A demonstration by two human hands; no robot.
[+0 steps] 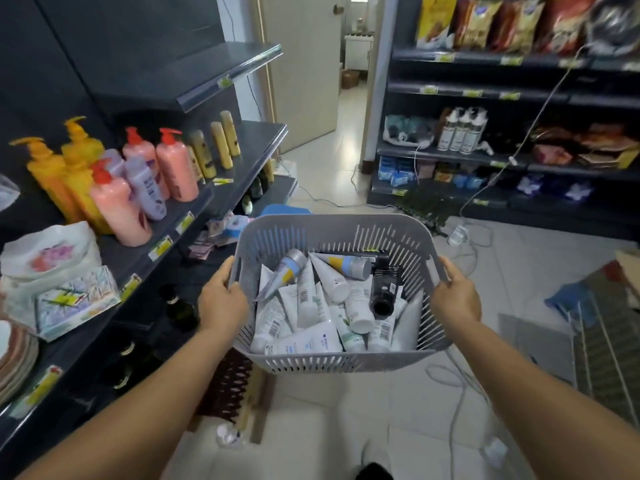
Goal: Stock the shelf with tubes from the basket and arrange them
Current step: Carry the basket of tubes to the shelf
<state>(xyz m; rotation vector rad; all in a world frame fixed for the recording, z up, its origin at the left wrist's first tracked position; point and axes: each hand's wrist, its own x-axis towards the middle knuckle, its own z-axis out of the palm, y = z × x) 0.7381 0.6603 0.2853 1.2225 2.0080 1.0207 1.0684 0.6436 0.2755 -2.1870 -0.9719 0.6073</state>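
Left hand [221,299] and right hand [457,296], fingers clamped on opposite rims, carry the grey slotted basket [332,362] level, apparently so the tubes [311,327] heaped between them stay in before shelving.

1. No wording, brand or number can be read anywhere; the print is too small or blurred.
2. White tubes [304,342] in the basket [332,363] carry barcodes and faint blue print, illegible.
3. Yellow price tags [160,244] on the shelf [145,251] edges are unreadable.
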